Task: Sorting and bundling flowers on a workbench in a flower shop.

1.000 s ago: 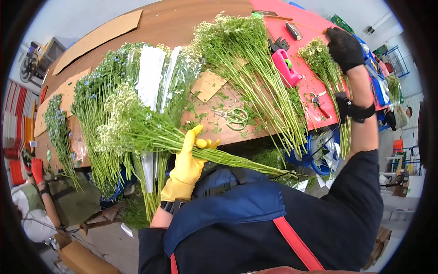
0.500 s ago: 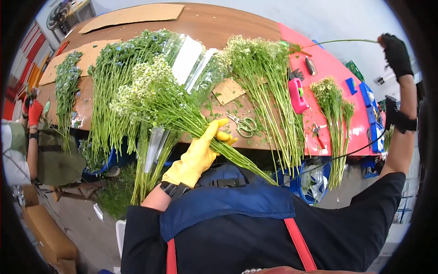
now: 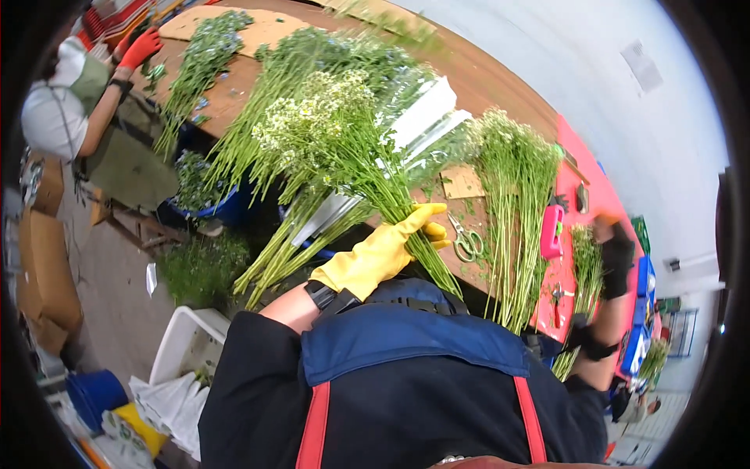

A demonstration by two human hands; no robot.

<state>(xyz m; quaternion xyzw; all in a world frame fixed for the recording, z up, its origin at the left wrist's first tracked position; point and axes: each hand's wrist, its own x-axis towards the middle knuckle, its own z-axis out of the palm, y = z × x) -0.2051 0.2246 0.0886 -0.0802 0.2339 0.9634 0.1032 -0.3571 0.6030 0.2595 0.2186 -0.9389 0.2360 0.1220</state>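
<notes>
Left fingers: curled tight in a yellow glove, the left hand (image 3: 380, 254) clamps 1 bunch of white-flowered stems (image 3: 344, 148) low on the stalks.
Bunch: heads fan up and to the person's left over the brown table (image 3: 500, 86); cut ends poke down past the glove toward the body.
Right fingers: the right hand (image 3: 616, 258), in a black glove, is blurred at the small green bunch (image 3: 584, 266) on the red mat (image 3: 582, 168); whether its fingers are spread or pinching I cannot tell.
Step, as I judge it: gathering stems into 1 hand-held bunch.
Next move calls for: a firm left grip while the right brings more stems across.
Arms: left elbow bent, wrist near the chest; right arm stretched out sideways.
Nearby: scissors (image 3: 466, 241) just beside the yellow glove, a tall loose pile of stems (image 3: 516, 203), clear sleeves (image 3: 422, 117).
Far left: another person's red-gloved hand (image 3: 141, 47).
</notes>
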